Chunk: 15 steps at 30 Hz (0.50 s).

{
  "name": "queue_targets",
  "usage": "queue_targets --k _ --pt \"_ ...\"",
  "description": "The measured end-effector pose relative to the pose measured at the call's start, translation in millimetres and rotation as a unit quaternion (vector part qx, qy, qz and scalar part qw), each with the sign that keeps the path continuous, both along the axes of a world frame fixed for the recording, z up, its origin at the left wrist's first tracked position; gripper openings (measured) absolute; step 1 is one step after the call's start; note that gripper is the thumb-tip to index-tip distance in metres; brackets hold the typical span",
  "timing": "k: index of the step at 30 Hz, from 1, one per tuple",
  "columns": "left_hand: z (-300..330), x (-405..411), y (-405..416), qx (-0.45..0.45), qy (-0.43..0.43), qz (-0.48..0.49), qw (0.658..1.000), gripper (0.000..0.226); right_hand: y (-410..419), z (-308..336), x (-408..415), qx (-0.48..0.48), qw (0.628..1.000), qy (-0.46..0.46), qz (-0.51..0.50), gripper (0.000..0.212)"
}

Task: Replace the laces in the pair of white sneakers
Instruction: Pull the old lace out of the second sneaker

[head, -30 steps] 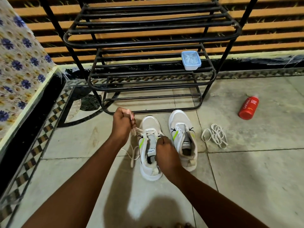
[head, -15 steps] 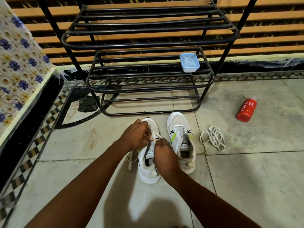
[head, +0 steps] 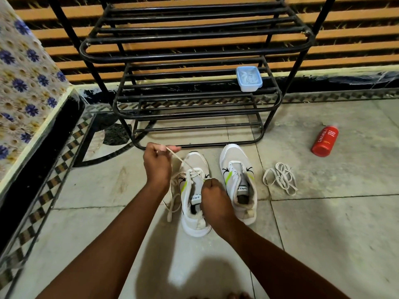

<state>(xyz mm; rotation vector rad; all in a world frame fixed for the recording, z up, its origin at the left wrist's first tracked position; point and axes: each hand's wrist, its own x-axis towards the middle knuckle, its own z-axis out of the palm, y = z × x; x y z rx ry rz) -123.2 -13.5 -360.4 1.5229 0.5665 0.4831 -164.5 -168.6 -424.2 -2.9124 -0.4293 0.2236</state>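
Two white sneakers with green and black marks stand side by side on the floor. The left sneaker point(head: 194, 190) has a white lace point(head: 183, 164) partly threaded in its eyelets. My left hand point(head: 157, 165) pinches one end of that lace and holds it taut, up and to the left of the shoe. My right hand point(head: 212, 199) grips the right side of the left sneaker near its eyelets. The right sneaker point(head: 237, 175) has no lace in it. A loose white lace point(head: 280, 178) lies bundled on the floor right of the pair.
A black metal shoe rack point(head: 194, 83) stands just behind the sneakers, with a small blue-lidded box point(head: 249, 78) on a shelf. A red bottle point(head: 325, 140) lies on the tiles at right. A patterned ledge point(head: 26, 93) runs along the left.
My left hand has pulled the lace end up and away to the left from the shoe, drawing it taut. My right hand has stayed on the left sneaker.
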Motion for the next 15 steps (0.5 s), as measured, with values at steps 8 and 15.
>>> queue_targets --k 8,15 --pt "4 1 17 0.238 -0.057 -0.072 0.967 0.015 1 1 1 -0.002 1.0 0.018 -0.008 0.032" --pt "-22 -10 20 0.553 0.041 -0.327 0.765 0.011 2 -7 3 0.019 0.999 0.013 -0.024 0.031"
